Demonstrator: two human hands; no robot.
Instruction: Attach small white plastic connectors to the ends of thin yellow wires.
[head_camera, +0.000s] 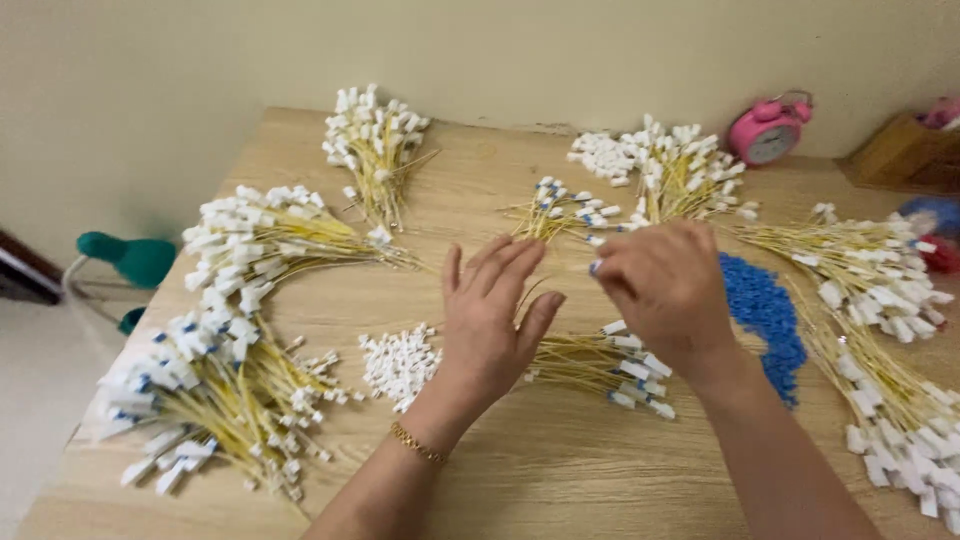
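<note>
The left hand (492, 318) is flat and open over the table (560, 480), fingers spread, holding nothing. The right hand (662, 285) is curled with its fingertips pinched on something tiny; I cannot tell what. Under both hands lies a bunch of yellow wires (590, 362) with white ends, close for grabbing. A pile of white caps (398, 364) sits left, blue bits (765, 310) right, a pink clock (768, 130) far back.

We saw a light wooden desk (520, 470) strewn with bundles of yellow cables (270, 240) capped in white. On it also lay a heap of white caps (398, 362), a pile of blue caps (765, 305) and a pink alarm clock (768, 130).
</note>
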